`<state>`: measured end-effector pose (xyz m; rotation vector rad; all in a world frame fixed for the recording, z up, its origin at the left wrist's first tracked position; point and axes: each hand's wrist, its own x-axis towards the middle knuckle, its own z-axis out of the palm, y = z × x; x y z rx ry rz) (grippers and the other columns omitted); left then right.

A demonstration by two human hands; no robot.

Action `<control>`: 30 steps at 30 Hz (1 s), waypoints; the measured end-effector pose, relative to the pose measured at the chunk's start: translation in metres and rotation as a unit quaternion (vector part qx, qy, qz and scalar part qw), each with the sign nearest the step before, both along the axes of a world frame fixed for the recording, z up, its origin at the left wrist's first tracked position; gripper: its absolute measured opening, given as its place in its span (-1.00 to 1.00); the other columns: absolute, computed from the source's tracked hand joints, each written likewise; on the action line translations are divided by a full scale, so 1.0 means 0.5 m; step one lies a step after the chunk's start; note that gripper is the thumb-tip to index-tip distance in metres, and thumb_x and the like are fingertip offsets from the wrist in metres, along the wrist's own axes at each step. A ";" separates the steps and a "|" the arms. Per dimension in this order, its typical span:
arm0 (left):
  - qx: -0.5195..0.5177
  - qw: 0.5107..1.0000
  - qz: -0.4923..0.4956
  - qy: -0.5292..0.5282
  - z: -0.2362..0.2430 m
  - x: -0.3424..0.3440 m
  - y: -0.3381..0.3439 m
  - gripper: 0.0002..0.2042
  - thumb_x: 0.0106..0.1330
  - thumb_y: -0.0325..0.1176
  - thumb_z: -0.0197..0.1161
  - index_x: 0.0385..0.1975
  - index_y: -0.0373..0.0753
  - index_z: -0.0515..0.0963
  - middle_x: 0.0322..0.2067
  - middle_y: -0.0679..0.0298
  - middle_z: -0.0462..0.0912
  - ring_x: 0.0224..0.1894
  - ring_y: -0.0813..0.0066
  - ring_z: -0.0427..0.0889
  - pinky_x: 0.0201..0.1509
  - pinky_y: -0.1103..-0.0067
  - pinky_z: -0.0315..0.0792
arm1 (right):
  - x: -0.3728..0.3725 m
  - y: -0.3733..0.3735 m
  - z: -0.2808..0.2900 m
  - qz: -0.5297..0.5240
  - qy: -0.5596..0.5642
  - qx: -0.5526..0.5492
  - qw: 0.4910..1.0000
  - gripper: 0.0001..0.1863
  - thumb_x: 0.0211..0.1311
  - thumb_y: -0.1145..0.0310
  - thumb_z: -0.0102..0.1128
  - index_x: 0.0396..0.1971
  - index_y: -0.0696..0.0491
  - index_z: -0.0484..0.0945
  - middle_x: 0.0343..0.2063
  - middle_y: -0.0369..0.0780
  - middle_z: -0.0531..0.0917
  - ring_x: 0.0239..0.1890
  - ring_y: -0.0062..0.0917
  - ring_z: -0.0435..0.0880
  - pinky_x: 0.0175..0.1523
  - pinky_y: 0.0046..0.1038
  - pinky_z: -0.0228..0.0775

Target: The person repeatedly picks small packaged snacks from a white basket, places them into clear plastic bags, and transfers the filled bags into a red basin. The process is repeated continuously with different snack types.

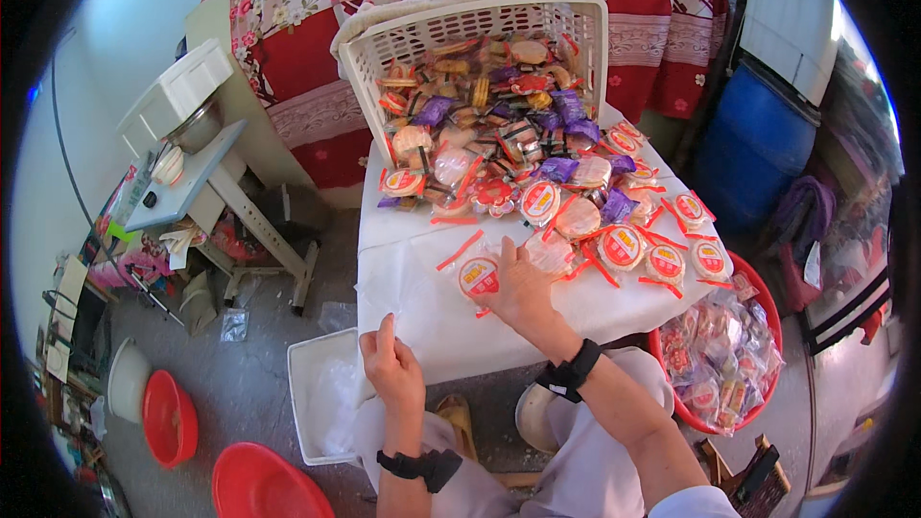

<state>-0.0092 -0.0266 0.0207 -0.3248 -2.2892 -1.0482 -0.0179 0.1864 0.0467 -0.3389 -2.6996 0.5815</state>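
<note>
White cloth covered the worktop (422, 288) in front of you, and everything else sat relative to it. At its far end a white plastic basket (480, 29) lay tipped toward you, likely so its wrapped snacks (499, 125) could spill onto the cloth within reach. Just off the worktop's right edge a red basin (763, 293) held bagged packs of the same snacks. Off its near left corner stood a white tray (312, 393), with what looked like clear bags inside. Your right hand (518, 288) rested flat, fingers released, on a round packet (478, 276) with red tabs near the worktop's middle. Your left hand (393, 369) pinched the cloth's near edge, seemingly steadying it.
</note>
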 end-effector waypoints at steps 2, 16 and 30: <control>0.003 1.000 0.004 -0.010 -0.002 -0.003 0.000 -0.56 0.11 -0.74 0.06 0.01 -0.27 0.54 -0.36 0.02 0.43 -0.38 0.06 0.51 -0.29 0.31 0.44 | 0.008 0.017 0.006 0.023 0.026 -0.022 0.999 -0.35 -0.10 0.05 0.46 -0.09 0.18 0.48 -0.27 -0.03 0.63 -0.25 -0.20 0.67 -0.20 -0.16 0.47; -0.017 1.000 -0.019 -0.011 0.004 0.000 0.037 -0.53 0.08 -0.72 0.12 0.05 -0.26 0.53 -0.35 0.02 0.45 -0.37 0.07 0.55 -0.29 0.31 0.47 | 0.111 0.031 0.045 0.273 -0.148 -0.337 0.889 -0.73 0.33 0.23 0.19 -0.31 0.18 0.51 -0.55 -0.40 0.49 -0.45 -0.78 0.42 -0.38 -0.63 0.32; -0.015 0.981 -0.194 -0.023 0.003 0.023 0.063 -0.60 0.14 -0.69 0.16 0.01 -0.25 0.57 -0.35 0.05 0.47 -0.40 0.15 0.55 -0.31 0.39 0.46 | 0.072 0.003 -0.034 0.092 -0.067 -0.610 0.785 -0.70 0.34 0.31 0.17 -0.10 0.25 0.53 -0.45 -0.29 0.58 -0.40 -0.64 0.55 -0.36 -0.59 0.44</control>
